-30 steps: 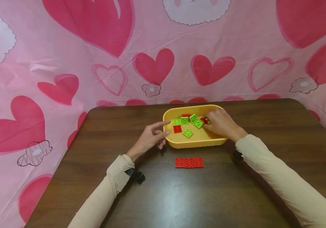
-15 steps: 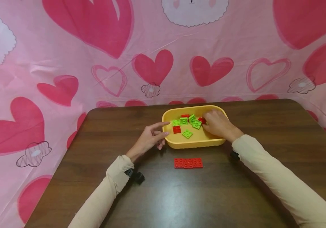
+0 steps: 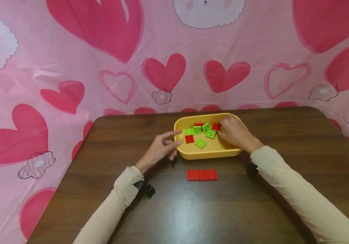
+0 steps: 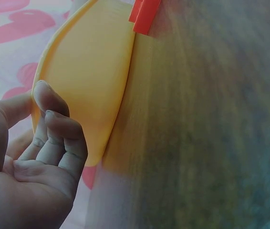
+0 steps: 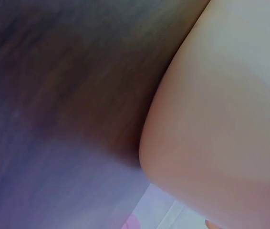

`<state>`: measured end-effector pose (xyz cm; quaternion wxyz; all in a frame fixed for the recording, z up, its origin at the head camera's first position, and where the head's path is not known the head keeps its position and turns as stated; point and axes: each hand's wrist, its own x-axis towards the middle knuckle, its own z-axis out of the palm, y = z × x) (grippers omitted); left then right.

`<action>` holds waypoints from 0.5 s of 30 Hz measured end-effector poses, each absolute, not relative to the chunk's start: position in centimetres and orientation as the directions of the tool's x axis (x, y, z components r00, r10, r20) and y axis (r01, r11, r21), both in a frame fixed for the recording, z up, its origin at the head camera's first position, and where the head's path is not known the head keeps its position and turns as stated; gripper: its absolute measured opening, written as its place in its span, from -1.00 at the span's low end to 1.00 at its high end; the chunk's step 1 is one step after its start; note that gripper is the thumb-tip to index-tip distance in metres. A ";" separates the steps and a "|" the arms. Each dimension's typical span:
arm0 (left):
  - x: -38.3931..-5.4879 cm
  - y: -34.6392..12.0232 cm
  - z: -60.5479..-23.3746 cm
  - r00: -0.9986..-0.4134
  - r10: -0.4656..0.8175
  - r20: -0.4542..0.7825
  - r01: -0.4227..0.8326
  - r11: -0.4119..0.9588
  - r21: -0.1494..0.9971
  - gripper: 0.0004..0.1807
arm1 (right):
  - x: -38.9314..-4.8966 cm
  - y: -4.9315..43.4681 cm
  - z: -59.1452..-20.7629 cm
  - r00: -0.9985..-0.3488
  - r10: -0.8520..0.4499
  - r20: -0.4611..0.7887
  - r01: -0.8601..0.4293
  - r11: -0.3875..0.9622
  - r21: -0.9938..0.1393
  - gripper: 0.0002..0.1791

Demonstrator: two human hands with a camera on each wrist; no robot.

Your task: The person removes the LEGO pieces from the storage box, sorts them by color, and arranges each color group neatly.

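Brick (image 3: 216, 126), red, just beside right grip (image 3: 236, 132), in yellow tray (image 3: 209, 155)

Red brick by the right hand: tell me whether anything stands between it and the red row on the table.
Yes: the yellow tray's near wall stands between that red brick and the red row. Inside, a green brick also lies on the way.

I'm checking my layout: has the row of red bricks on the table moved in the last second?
No. In the head view, the row of red bricks shows no clear shift in any direction against the brown table.
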<state>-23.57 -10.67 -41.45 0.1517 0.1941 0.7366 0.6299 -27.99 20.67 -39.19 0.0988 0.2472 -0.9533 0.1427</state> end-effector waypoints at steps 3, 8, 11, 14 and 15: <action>-23.5 -10.7 -41.5 -0.881 0.473 0.013 0.085 0.132 0.988 -0.42 | -27.9 20.6 -39.3 -0.854 -0.441 0.277 -0.503 0.837 -0.215 -0.73; -23.5 -10.7 -41.6 -0.884 0.467 0.009 0.079 0.131 0.988 -0.42 | -27.7 20.6 -39.2 -0.864 -0.425 0.269 -0.485 0.846 -0.222 -0.66; -23.5 -10.6 -41.6 -0.883 0.470 0.011 0.081 0.129 0.988 -0.42 | -27.5 20.7 -39.1 -0.885 -0.397 0.241 -0.453 0.852 -0.260 -0.59; -23.5 -10.6 -41.5 -0.881 0.472 0.013 0.086 0.132 0.988 -0.42 | -27.3 20.8 -38.9 -0.895 -0.381 0.232 -0.438 0.849 -0.297 -0.56; -23.5 -10.6 -41.5 -0.881 0.473 0.013 0.086 0.133 0.987 -0.42 | -27.3 20.8 -38.8 -0.895 -0.381 0.233 -0.439 0.847 -0.302 -0.55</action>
